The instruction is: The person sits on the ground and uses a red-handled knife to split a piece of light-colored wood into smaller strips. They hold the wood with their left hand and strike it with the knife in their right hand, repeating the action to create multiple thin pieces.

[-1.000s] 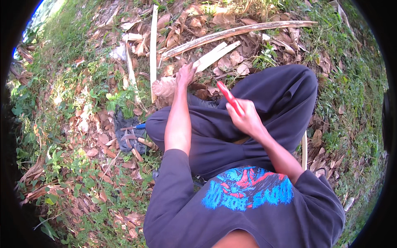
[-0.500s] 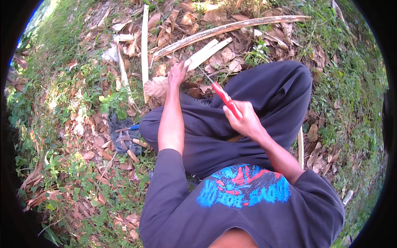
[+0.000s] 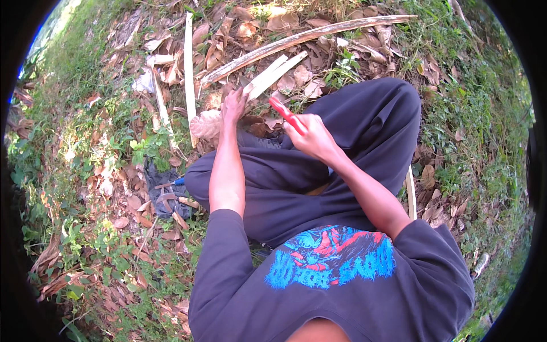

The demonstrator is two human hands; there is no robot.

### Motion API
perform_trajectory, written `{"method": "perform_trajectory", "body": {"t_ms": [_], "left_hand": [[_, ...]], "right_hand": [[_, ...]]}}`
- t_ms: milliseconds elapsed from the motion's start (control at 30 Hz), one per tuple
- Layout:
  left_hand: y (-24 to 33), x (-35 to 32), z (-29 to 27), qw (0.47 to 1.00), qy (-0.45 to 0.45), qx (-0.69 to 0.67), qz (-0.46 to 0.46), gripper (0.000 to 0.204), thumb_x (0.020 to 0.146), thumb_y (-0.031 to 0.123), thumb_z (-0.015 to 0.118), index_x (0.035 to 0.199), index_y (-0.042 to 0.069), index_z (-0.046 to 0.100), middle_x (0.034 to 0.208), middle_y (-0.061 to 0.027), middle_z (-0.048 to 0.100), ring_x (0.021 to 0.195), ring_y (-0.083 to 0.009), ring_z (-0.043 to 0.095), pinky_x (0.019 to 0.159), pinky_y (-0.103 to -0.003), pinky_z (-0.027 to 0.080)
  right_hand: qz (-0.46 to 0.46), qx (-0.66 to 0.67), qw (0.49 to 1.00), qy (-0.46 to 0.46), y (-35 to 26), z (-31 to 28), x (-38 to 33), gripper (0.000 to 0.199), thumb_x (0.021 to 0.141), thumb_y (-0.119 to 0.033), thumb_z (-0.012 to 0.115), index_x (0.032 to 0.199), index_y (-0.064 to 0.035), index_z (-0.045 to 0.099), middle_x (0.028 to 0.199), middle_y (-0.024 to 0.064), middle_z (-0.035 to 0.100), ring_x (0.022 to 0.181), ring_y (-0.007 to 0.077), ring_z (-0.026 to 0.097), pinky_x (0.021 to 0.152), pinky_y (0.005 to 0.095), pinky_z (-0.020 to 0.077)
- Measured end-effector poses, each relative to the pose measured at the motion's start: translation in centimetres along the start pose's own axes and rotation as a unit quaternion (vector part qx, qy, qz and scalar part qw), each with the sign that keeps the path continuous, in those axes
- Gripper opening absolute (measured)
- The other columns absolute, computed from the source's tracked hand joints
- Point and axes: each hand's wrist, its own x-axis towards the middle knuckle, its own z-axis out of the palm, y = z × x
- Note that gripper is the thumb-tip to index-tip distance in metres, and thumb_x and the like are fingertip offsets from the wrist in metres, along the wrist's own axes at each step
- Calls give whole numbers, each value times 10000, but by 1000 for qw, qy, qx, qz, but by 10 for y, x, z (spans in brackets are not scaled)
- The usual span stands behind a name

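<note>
A long, curved brown wooden strip (image 3: 307,35) lies on leafy ground (image 3: 121,222) beyond a crumpled dark-grey sheet (image 3: 156,178), split pale wooden strips (image 3: 278,73) gripped near one end by the left hand (image 3: 234,104), a red-handled tool (image 3: 286,114) clasped in the right hand (image 3: 312,135), and a blue-handled tool (image 3: 179,182) on the sheet.
</note>
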Motion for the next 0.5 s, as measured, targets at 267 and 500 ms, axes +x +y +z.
{"method": "perform_trajectory", "body": {"t_ms": [267,500], "left_hand": [[26,-9,-14,998,5,25,62,425,930,421,597,1286,194,646,1172,-101,637,1129,-333,574,967,-462,441],[19,-10,-14,1000,-10,9,2,469,945,487,538,1312,206,624,1241,-104,629,1165,-318,575,985,-457,437]], "right_hand": [[43,1,999,-12,3,6,-23,274,898,-166,604,747,55,545,572,211,508,483,309,507,543,421,427],[33,11,999,-7,8,21,-9,308,919,-157,606,700,29,495,540,62,423,542,101,369,516,356,371]]}}
